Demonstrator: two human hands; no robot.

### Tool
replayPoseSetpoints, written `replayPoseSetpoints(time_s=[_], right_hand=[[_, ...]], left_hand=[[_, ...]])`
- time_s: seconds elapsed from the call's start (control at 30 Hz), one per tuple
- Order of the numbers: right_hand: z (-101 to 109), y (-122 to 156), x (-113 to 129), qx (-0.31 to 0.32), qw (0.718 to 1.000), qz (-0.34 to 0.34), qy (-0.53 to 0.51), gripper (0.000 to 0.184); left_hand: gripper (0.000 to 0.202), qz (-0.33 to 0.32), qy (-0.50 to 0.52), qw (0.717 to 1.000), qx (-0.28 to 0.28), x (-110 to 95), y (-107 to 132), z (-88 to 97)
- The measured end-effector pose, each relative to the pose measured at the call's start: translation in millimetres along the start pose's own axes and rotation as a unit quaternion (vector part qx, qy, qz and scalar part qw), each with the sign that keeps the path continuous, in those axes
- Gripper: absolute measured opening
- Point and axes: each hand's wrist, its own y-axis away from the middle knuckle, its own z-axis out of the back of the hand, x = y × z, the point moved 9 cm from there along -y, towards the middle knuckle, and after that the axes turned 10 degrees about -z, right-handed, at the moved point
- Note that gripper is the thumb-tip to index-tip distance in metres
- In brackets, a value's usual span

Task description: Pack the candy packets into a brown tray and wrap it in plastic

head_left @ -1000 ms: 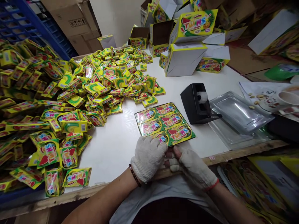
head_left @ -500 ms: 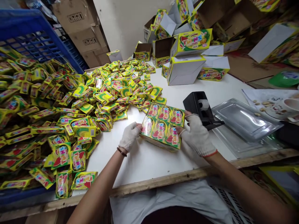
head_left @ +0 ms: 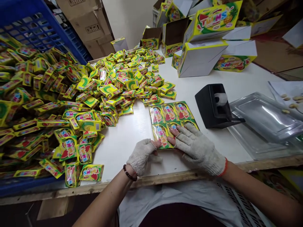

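Note:
A wrapped bundle of small TWINS boxes [head_left: 168, 114] lies on the white table, its yellow and green box faces upward in rows. My left hand [head_left: 142, 155], in a white fingertip-free glove, grips the near left corner, thumb on the edge and the other fingers curled, partly hidden. Flat across the near right part of the bundle rests my right hand [head_left: 197, 145], gloved too, its fingers stretched out and covering some of the boxes. Right of the bundle stands a black tape dispenser [head_left: 213, 107] with a roll in it.
A big heap of loose small boxes [head_left: 59, 104] spills from a blue crate [head_left: 35, 28] across the left. Larger display cartons [head_left: 201, 60] stand at the back right. Clear plastic lids [head_left: 267, 123] lie at right. The table's wooden edge [head_left: 165, 178] runs along the front.
The bundle has come down flat and turned squarer to me. My left hand shifted to its near corner; my right hand moved from its right side onto its top. The view also shifted.

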Motion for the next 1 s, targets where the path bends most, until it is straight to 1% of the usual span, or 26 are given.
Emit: replayPoseSetpoints(time_s=[0.07,0.13,0.23,0.33,0.4,0.6,0.7,0.73,0.77,0.8,0.83,0.87,0.9,0.93,0.97,1.0], right_hand=[[-2,3,3,0.0,1.0,0.01,-0.002,0.038],[-5,6,6,0.002,1.0,0.012,-0.001,0.039],[-7,7,5,0.008,1.0,-0.003,-0.021,0.042],[-8,9,2,0.013,0.998,-0.02,-0.059,0.046],[-9,9,1,0.012,0.998,-0.024,-0.063,0.046],[-8,6,9,0.0,0.999,-0.013,-0.03,0.042],[3,3,10,-0.017,0.998,-0.001,-0.062,0.037],[10,4,6,-0.029,0.996,-0.001,-0.09,0.036],[18,5,-4,-0.043,0.992,-0.016,-0.118,0.035],[28,8,-21,-0.063,0.987,-0.054,-0.137,0.034],[38,13,-45,-0.088,0.979,-0.118,-0.144,0.033],[48,23,-76,-0.114,0.96,-0.211,-0.142,0.031],[57,37,-110,-0.137,0.929,-0.318,-0.133,0.031],[64,55,-142,-0.154,0.886,-0.42,-0.121,0.033],[69,73,-169,-0.161,0.843,-0.501,-0.115,0.036],[70,87,-190,-0.158,0.808,-0.555,-0.119,0.037]], left_hand=[[0.043,0.001,0.034,0.999,0.012,4,1,-3.3],[0.039,-0.006,0.062,0.998,0.013,7,1,-4.8],[0.035,-0.022,0.082,0.996,0.009,10,1,-5.1],[0.037,-0.068,0.067,0.995,0.024,6,0,-6.2],[0.039,-0.097,0.054,0.993,0.031,4,-1,-5.8],[0.049,-0.142,0.007,0.989,0.03,13,-6,1.6],[0.047,-0.161,-0.018,0.987,0.02,17,-8,8.5],[0.045,-0.167,-0.021,0.986,0.019,17,-7,10.6],[0.041,-0.175,-0.027,0.984,0.018,17,-6,12.8],[0.038,-0.192,-0.042,0.98,0.013,14,-5,15.7],[0.036,-0.224,-0.074,0.972,0.005,8,-2,19.1],[0.033,-0.274,-0.128,0.953,-0.004,-1,2,21.4],[0.029,-0.343,-0.205,0.917,-0.007,-14,9,20.2],[0.022,-0.421,-0.288,0.86,-0.003,-27,17,14.9],[0.016,-0.49,-0.358,0.795,0.009,-36,27,6.7],[0.014,-0.542,-0.406,0.735,0.028,-41,35,-2.0]])
